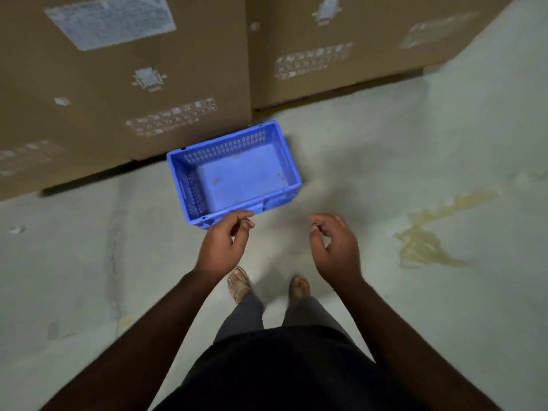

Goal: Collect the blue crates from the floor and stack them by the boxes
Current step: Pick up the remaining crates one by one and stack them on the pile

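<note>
The floor is pale grey and smooth, with a thin crack running down its left side. One blue crate sits on it, open side up, with nothing inside. The crate's far corner is right beside the left box, a big brown box that stands on the floor. A second big brown box stands just to the right of the first. A yellow-brown stain spreads over the floor on the right. A small white scrap lies far on the left. Two feet stand on the floor near the crate.
</note>
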A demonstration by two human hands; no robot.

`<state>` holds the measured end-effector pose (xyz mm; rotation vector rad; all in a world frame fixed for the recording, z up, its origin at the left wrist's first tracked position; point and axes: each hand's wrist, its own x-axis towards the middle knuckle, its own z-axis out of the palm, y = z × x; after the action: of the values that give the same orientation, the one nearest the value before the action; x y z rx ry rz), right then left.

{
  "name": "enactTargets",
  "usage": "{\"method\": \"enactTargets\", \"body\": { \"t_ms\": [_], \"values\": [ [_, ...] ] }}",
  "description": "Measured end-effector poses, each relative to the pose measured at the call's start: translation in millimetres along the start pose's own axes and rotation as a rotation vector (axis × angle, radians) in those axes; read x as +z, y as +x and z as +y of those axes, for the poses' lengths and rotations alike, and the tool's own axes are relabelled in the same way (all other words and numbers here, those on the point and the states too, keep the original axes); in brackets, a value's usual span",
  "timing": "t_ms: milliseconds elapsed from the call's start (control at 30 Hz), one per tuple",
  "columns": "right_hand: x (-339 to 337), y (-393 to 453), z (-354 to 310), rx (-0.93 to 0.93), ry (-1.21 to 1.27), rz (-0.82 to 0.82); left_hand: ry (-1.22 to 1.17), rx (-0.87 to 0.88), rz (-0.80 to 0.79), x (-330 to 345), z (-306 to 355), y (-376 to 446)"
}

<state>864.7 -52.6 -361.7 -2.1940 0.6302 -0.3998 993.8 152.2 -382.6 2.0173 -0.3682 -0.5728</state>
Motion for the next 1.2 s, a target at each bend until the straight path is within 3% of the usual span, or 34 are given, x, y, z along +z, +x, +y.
{"method": "enactTargets", "body": {
  "t_ms": [233, 333, 500, 767, 1200],
  "values": [
    [-167.3, -38.0, 64.9, 0.201, 0.002, 0.263, -0.054, 0.152, -0.274, 142.8, 108.8, -2.1],
    [-235.9, -76.5, 111.9, 0.301, 0.037, 0.382, -0.039, 0.183, -0.421, 226.4, 151.6, -17.4],
    [-353.2, -117.7, 200.0, 0.441, 0.054, 0.453, -0.080, 0.189, -0.511, 381.5, 231.5, -40.6],
    [-518.7, -107.7, 287.8, 0.466, 0.095, 0.579, -0.091, 0.243, -0.692, 566.5, 357.5, -50.5],
    [-714.5, -46.9, 448.6, 0.650, 0.145, 0.895, 0.041, 0.305, -0.938, 834.2, 515.2, 34.8]
  ]
}}
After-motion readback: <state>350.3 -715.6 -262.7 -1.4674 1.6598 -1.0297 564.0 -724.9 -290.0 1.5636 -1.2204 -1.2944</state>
